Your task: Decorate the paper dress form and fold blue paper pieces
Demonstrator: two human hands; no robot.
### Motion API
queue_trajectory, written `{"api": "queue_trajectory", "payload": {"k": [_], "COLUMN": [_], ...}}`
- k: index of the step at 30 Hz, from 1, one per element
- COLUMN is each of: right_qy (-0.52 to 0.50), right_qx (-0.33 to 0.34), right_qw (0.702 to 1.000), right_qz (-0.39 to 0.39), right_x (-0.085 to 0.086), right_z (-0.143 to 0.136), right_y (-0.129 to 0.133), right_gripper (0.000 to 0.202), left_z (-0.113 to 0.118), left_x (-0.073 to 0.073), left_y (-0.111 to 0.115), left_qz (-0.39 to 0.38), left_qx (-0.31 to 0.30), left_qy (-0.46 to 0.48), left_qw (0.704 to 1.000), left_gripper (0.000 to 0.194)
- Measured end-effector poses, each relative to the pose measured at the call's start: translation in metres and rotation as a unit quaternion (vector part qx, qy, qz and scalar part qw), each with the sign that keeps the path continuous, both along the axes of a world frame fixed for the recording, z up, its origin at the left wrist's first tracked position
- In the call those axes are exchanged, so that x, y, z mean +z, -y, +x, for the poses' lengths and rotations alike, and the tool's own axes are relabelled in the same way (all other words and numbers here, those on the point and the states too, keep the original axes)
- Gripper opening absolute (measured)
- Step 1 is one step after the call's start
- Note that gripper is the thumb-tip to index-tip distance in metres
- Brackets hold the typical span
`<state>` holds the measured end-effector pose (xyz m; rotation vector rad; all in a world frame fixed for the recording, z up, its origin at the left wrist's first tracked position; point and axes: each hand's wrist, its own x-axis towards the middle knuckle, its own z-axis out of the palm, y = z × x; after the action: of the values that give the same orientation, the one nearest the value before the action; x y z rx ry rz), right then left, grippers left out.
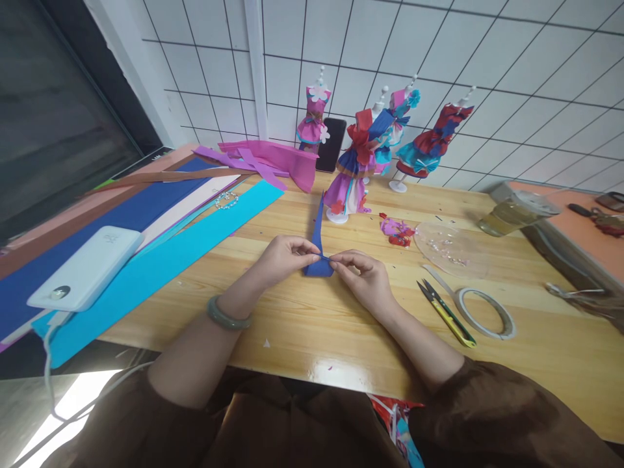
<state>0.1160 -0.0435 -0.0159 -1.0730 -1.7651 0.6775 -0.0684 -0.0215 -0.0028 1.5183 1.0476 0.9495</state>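
A dark blue strip of crepe paper (319, 266) is pinched between my two hands over the wooden table (292, 331). My left hand (285, 260) grips its folded upper edge with thumb and forefinger. On the same edge, from the other side, my right hand (365, 276) has its fingertips pressed together. The strip's narrow tail runs away from me toward the mini dress forms. Small thread snips (446, 312) with yellow-green handles and a roll of white double-sided tape (487, 313) lie to the right of my right hand.
Several dress forms (346, 162) in crepe-paper dresses stand at the back, before a black phone (332, 143). Coloured paper sheets (195, 250), a white power bank (90, 266) and a bead bracelet (227, 200) lie left. Right are paper scraps (397, 229), a bead dish (451, 250) and a cup (517, 211).
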Motion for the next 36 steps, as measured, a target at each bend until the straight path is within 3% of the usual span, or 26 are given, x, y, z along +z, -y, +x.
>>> {"api": "queue_trajectory", "payload": {"k": [22, 26, 36], "right_qy": [-0.041, -0.01, -0.005], "right_qx": [0.009, 0.024, 0.042], "right_qw": [0.997, 0.997, 0.997], "right_qz": [-0.066, -0.069, -0.064], "right_x": [-0.008, -0.004, 0.006], "right_z": [-0.001, -0.001, -0.004], "right_y": [0.0, 0.001, 0.004], "right_gripper": [0.017, 0.023, 0.014], "left_z": [0.001, 0.0, 0.002], "left_x": [-0.001, -0.002, 0.001], "left_y": [0.002, 0.002, 0.004], "left_qz": [0.021, 0.028, 0.035], "left_qx": [-0.073, -0.081, -0.074], "left_qy": [-0.015, -0.017, -0.041], "left_qw": [0.997, 0.996, 0.996], "left_gripper": [0.026, 0.025, 0.024]}}
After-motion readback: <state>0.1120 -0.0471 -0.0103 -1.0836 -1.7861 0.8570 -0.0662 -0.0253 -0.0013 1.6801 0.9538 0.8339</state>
